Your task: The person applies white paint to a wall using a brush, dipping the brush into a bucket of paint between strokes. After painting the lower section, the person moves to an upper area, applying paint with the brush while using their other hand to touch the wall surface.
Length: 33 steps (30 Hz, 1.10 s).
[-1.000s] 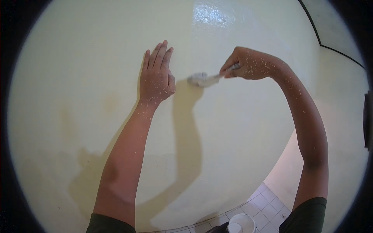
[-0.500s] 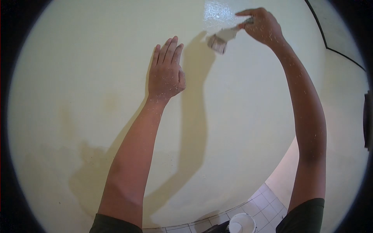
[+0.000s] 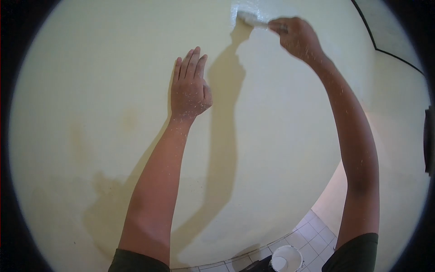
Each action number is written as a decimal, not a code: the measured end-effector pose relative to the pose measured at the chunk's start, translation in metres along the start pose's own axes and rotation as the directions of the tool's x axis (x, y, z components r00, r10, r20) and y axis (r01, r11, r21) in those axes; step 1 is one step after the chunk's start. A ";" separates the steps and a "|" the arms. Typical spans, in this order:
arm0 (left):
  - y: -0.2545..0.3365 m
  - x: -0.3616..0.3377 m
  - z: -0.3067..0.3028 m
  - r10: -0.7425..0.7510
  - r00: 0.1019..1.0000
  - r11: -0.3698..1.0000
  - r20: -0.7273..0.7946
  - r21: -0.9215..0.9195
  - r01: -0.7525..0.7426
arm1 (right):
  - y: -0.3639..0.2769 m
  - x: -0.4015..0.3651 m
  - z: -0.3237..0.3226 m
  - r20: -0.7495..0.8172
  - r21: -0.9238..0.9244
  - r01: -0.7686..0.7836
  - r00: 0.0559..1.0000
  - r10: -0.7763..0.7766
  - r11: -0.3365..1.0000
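My left hand lies flat against the pale yellow wall, fingers stretched upward. It is flecked with small white specks. Higher up and to the right, my right hand grips the handle of a paintbrush. The brush points left, and its blurred bristles are at a glossy wet white patch near the top of the view. White specks also dot the right hand and forearm.
A white bucket stands on the tiled floor at the bottom, beside a dark object. A dark line runs along the upper right. Faint brownish stains mark the wall at left.
The paintbrush has swung from bristles-down, below the wet patch, to bristles-left at the patch. My right hand has shifted slightly left and down. The left hand stays flat on the wall.
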<state>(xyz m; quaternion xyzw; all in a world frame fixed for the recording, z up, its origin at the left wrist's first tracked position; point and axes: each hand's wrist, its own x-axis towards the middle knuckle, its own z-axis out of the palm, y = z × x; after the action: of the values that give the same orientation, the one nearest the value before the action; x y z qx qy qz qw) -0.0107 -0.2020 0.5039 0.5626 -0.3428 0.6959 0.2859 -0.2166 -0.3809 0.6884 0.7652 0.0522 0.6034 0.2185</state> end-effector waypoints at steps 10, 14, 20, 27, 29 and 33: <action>-0.005 -0.027 -0.047 0.111 0.975 0.812 0.194 -0.583 0.024 | -0.068 -0.254 -0.073 0.720 -0.175 -0.031 0.678 0.149 0.984; 0.047 -0.129 -0.137 0.354 0.772 0.635 0.527 -0.742 0.216 | -0.144 -0.404 -0.119 0.607 0.038 -0.523 0.689 0.396 0.851; 0.129 -0.428 -0.238 0.561 0.215 0.335 0.800 -0.456 0.824 | -0.284 -0.657 -0.151 0.605 -0.327 -0.936 -0.102 0.790 0.130; 0.197 -0.466 -0.277 0.730 0.035 0.250 0.682 -0.314 0.916 | -0.361 -0.782 -0.214 0.401 -0.372 -0.857 -0.496 0.770 -0.357; 0.209 -0.451 -0.273 0.778 -0.013 0.251 0.628 -0.292 0.923 | -0.336 -0.740 -0.218 0.338 -0.171 -0.933 -0.357 0.871 -0.316; 0.240 -0.431 -0.241 0.815 0.029 0.214 0.578 -0.348 0.913 | -0.267 -0.653 -0.226 0.174 0.061 -0.890 -0.437 0.882 -0.452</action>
<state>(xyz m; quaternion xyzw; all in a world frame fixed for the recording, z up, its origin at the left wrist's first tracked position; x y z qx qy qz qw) -0.2522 -0.1591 0.0132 0.5279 -0.7150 -0.3760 0.2621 -0.5549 -0.3035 0.0341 0.4761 -0.5709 0.4806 -0.4653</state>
